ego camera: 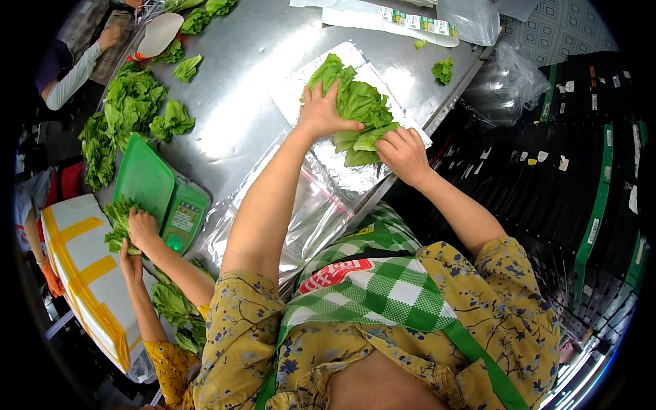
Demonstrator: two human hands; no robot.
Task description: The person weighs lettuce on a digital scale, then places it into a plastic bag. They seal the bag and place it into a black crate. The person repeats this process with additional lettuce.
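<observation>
Green leafy lettuce (361, 105) lies on a sheet of silvery film (341, 177) near the right edge of the metal table. My left hand (322, 110) rests on the lettuce with its fingers spread and the thumb pointing right. At the lettuce's lower right end, my right hand (404, 152) pinches a leaf between thumb and fingers. Clear plastic bags (312, 215) lie flat on the table just in front of me, below the film.
Left of me are a green scale (177, 210) and lettuce heaps (130, 102). A co-worker's hands (141, 230) hold lettuce beside a taped foam box (87, 256). Label strips (389, 23) lie at the far edge. Black crates (512, 169) are stacked at the right, near bagged plastic (499, 92).
</observation>
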